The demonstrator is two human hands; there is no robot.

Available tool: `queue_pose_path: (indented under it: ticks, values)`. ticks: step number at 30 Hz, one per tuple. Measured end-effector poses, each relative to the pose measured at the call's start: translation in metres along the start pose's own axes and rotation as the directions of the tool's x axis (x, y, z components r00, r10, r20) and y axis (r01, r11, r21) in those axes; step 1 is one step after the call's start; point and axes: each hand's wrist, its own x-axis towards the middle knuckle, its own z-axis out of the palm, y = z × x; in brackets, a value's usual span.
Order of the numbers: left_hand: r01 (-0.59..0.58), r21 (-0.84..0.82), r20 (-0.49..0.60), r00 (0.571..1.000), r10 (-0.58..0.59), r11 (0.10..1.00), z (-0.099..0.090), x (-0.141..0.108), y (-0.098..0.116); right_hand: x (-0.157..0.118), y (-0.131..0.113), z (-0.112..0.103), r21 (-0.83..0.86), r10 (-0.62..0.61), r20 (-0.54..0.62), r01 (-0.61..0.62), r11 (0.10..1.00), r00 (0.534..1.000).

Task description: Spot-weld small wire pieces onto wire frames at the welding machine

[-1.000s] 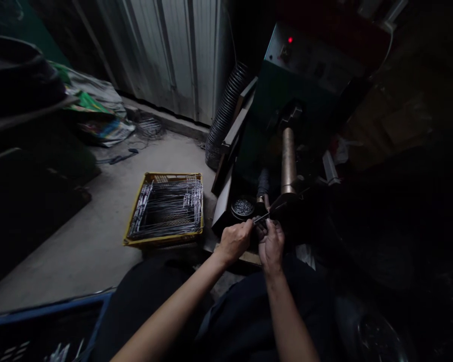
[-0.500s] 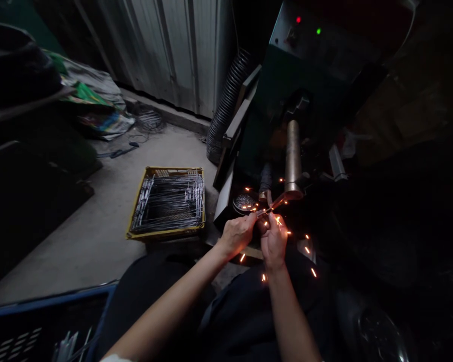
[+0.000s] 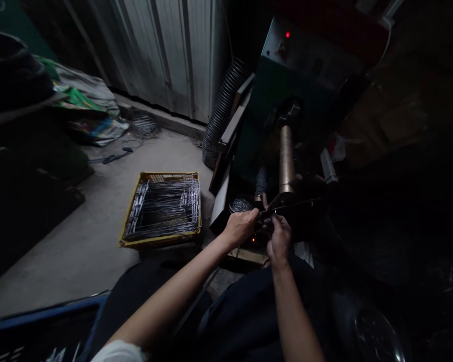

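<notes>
My left hand (image 3: 240, 227) is closed on a thin metal wire piece (image 3: 287, 205) just below the machine's electrodes. To its right, my right hand (image 3: 280, 240) has its fingers pinched together under the wire; what they hold is too small and dark to name. A thick brass cylinder (image 3: 286, 158) reaches down from the green machine (image 3: 268, 83) above my hands. Beside my left hand stands a round dish of small metal parts (image 3: 240, 204). One small orange spark glows between and below the hands.
At the left, a yellow crate (image 3: 123, 243) on the floor holds many bent wire frames (image 3: 166, 206). A blue crate (image 3: 47, 309) stands at the lower left. A ribbed hose (image 3: 223, 113) and boards rise beside the machine.
The shower of sparks has faded to one small glow, and the machine's green light has gone out. My right hand has moved slightly away from my left. The view has shifted.
</notes>
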Motion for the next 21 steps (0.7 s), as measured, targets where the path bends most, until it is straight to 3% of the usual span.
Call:
queue_pose_path:
  ticks: [10,14,16,18,21]
  values:
    - [-0.048,-0.029,0.023,0.999,0.049,0.998,-0.002,0.006,-0.004,-0.005,0.004,-0.005,0.024,0.079,0.010,-0.079,0.997,0.997]
    - [-0.081,-0.060,0.020,0.996,0.083,0.995,-0.007,-0.014,-0.013,-0.041,0.024,-0.026,-0.170,0.105,0.204,-0.071,0.983,0.973]
    - [-0.071,-0.079,0.026,0.997,0.073,0.994,-0.013,-0.040,-0.028,-0.066,0.042,-0.041,-0.311,0.214,0.346,-0.103,0.945,0.913]
    - [-0.014,-0.103,0.025,1.000,0.017,0.995,-0.022,-0.075,-0.052,-0.088,0.062,-0.057,-0.434,0.357,0.458,-0.145,0.889,0.814]
    - [0.164,-0.153,-0.029,0.985,-0.171,0.974,-0.045,-0.140,-0.098,-0.114,0.086,-0.076,-0.543,0.474,0.568,-0.126,0.830,0.673]
